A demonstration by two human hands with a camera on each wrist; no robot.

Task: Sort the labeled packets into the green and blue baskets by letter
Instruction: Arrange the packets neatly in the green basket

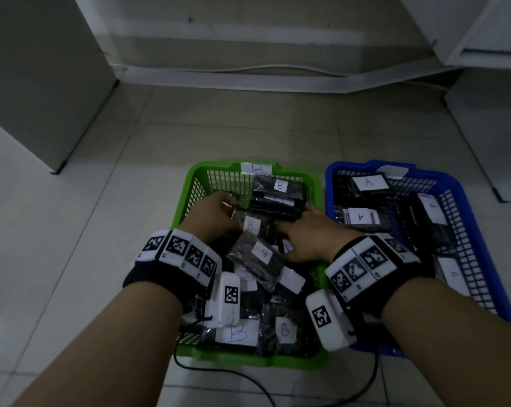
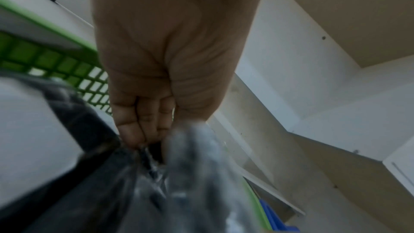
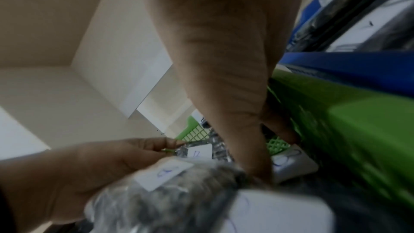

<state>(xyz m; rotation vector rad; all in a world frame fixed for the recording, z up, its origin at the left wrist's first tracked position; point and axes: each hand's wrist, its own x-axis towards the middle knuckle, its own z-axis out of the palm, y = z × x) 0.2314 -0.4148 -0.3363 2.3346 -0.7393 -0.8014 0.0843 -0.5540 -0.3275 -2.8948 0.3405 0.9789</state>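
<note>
Between both hands (image 1: 216, 214) lies a B packet (image 1: 255, 255).

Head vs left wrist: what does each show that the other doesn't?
Head only: the blue basket's A-labelled packets, the B labels in the green basket, the right hand and both wristbands.

Left wrist only: the left hand's fingers from the palm side, pressed into crinkled plastic wrap; blur hides whether they grip it.

Both: the left hand, green basket mesh, dark packets, a blue basket edge.
</note>
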